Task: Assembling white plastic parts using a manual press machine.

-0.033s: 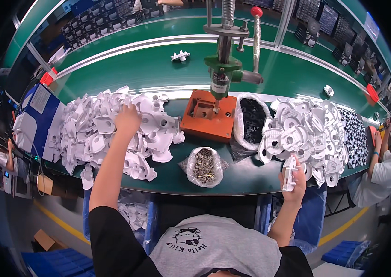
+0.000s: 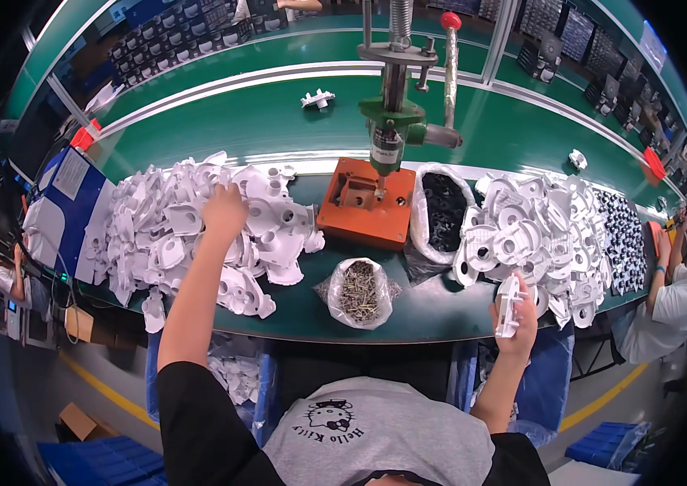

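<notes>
My left hand (image 2: 225, 212) reaches into the large heap of white plastic parts (image 2: 153, 211) on the left of the bench. Its fingers are bent downward and close together, with the tips hidden among the parts, so what they grip cannot be made out. On the right, my right hand (image 2: 519, 317) is closed around a white plastic part (image 2: 509, 306), held on edge just in front of a second heap of white round-holed parts (image 2: 522, 235). Between the hands stands a press (image 2: 388, 138) with an orange fixture block (image 2: 365, 202) beneath it.
A bag of screws (image 2: 360, 293) sits near the front edge, and a bag of black parts (image 2: 444, 215) beside the orange block. Small black-and-white parts (image 2: 620, 243) lie far right. Behind runs a green conveyor (image 2: 246, 113) carrying a loose white part (image 2: 317, 99). Another person (image 2: 667, 300) works at right.
</notes>
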`<state>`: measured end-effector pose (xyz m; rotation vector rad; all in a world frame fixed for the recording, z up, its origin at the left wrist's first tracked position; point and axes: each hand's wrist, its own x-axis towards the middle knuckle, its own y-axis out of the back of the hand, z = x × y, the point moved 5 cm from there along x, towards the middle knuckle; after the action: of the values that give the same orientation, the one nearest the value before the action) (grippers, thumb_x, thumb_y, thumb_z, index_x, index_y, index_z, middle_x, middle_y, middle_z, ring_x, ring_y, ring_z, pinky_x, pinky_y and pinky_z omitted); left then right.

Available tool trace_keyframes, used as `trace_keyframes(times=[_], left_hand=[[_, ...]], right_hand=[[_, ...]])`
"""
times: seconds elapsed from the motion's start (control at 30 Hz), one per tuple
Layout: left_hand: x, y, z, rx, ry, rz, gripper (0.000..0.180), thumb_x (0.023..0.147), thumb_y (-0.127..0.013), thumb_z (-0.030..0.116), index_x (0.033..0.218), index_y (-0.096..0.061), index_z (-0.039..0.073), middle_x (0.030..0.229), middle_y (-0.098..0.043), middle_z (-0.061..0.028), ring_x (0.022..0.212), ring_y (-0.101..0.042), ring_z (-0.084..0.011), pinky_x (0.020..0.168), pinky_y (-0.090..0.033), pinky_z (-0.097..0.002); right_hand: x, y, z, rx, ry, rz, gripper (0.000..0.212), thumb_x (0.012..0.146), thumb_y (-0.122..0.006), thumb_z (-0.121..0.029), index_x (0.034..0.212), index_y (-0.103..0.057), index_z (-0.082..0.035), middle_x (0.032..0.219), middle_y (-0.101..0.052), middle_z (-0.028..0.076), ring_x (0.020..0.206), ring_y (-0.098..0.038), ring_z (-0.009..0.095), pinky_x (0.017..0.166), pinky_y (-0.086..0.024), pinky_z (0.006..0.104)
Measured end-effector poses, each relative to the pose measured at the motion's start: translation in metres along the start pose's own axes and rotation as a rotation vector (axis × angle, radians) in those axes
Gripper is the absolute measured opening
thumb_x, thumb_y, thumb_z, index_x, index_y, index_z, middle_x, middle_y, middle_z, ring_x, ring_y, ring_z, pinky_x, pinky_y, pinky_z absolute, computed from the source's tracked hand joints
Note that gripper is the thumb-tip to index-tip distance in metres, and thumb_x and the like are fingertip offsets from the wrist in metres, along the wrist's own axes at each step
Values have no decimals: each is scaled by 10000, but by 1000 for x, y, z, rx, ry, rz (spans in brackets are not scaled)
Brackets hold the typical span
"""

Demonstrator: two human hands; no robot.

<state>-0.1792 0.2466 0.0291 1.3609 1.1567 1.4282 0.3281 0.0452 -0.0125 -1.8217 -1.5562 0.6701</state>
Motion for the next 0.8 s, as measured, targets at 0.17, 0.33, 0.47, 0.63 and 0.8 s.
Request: trace_keyframes(times=[0.17,0.33,0.47,0.63,0.8], left_hand=[[7,-8,-1,46,16,-113,280,826,-552,210,1043,-552,34,955,-624,-203,862,-641,-382,722,-517,-485],[9,4,-6,-38,30,-8,256,815,-547,196,1006,-544,25,912,-632,-212,830,-634,-406,713,-504,-501],[3,34,-7,-259,-44,149,250,774,-596,119,970,-505,-6,914,-609,-228,774,-611,-424,696,-493,-488],[-25,83,8,-639,-127,320,319,752,-635,40,1024,-475,-5,888,-578,-154,704,-598,-283,676,-494,-391],[-92,103,64,-1050,-263,324,117,841,-603,41,939,-541,23,823,-558,-26,647,-521,-64,524,-429,-195]], right_hand=[[-4,-5,1,5,63,-72,550,762,-623,-124,1270,-447,-8,800,-552,38,691,-536,146,673,-487,327],[-7,-10,-5,45,102,-211,536,745,-674,-140,1227,-459,-48,694,-466,17,646,-441,147,757,-427,367],[-9,-11,-2,-82,74,-234,440,709,-679,-98,1104,-489,-71,711,-487,31,641,-485,172,772,-451,393],[-9,-15,12,-188,18,-111,443,641,-596,-3,1079,-550,-51,905,-646,152,804,-638,239,740,-530,345],[-6,-51,38,-290,-23,-94,446,650,-598,23,1094,-570,-10,1081,-624,187,1005,-623,262,865,-507,353]])
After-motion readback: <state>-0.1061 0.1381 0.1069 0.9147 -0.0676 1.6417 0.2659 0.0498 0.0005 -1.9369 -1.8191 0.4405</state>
